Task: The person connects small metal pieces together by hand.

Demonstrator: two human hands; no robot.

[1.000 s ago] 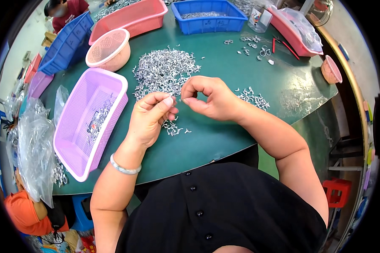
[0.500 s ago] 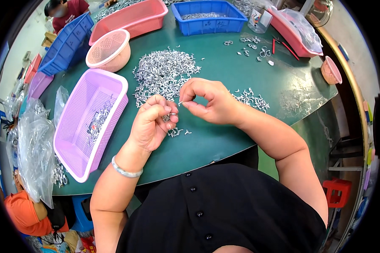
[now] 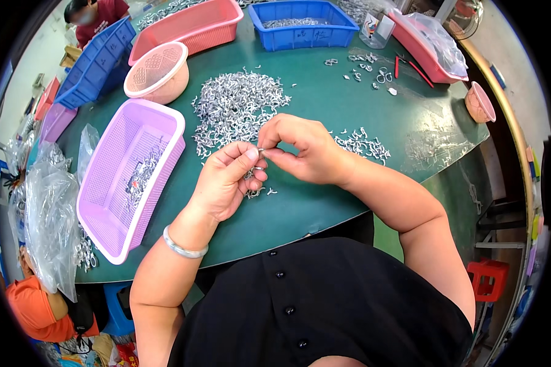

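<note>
My left hand (image 3: 229,180) is closed, its thumb and index finger pinching beside my right fingertips, while its curled fingers hold small silvery metal pieces against the palm. Thumb and index finger of my right hand (image 3: 306,150) pinch a small metal piece (image 3: 261,150), which meets the left fingertips; its exact shape is mostly covered. Just beyond both hands spreads a big pile of small curved metal pieces (image 3: 239,104). A smaller heap of them (image 3: 367,145) lies past my right wrist, and a few loose pieces (image 3: 270,191) rest by my left fingers.
Left of my forearm, a purple basket (image 3: 98,202) holds some metal pieces. Beyond it stand a peach basket (image 3: 174,85), pink basket (image 3: 196,37) and blue bin (image 3: 306,40). Red-handled pliers (image 3: 419,72) lie at far right, near a small pink cup (image 3: 480,103). Another person (image 3: 98,21) sits far left.
My left hand has moved slightly right and up, and its thumb and index finger now meet my right fingertips at the small piece. The pile and baskets look the same.
</note>
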